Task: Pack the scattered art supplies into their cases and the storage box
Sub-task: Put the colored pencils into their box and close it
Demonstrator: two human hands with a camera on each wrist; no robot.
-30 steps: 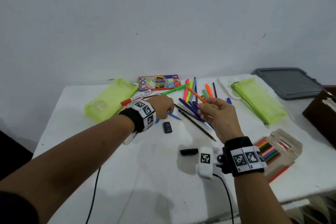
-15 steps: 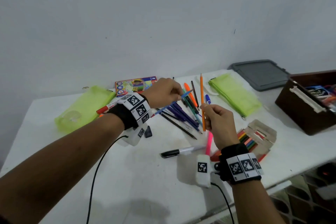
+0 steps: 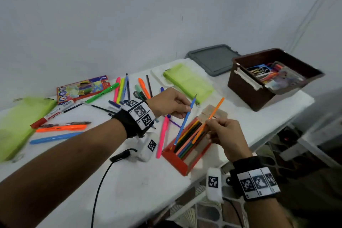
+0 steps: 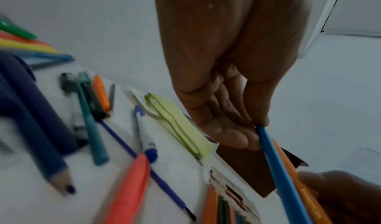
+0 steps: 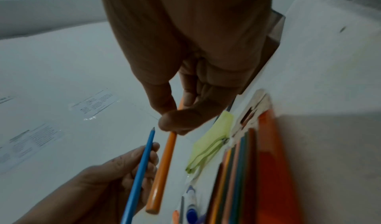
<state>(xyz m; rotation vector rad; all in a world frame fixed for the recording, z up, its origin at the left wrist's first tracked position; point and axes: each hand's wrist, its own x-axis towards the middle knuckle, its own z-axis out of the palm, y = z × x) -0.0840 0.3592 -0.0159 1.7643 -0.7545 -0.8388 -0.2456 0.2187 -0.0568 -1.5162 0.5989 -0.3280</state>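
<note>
A white table (image 3: 140, 187) stands against a pale wall, strewn with pens and markers (image 3: 127, 89), two lime pouches, and at its far right a brown storage box (image 3: 259, 96) beside its grey lid (image 3: 212, 59). My left hand (image 3: 171, 103) reaches across, fingers pinching a blue pencil (image 3: 185, 122) whose lower end dips into the open red pencil case (image 3: 177, 161) (already holding a row of coloured pencils). My right hand (image 3: 224, 135) hovers just over the case, thumb and fingertips pinching an orange pencil (image 3: 209, 119), tilted, its point aimed up and away.
</note>
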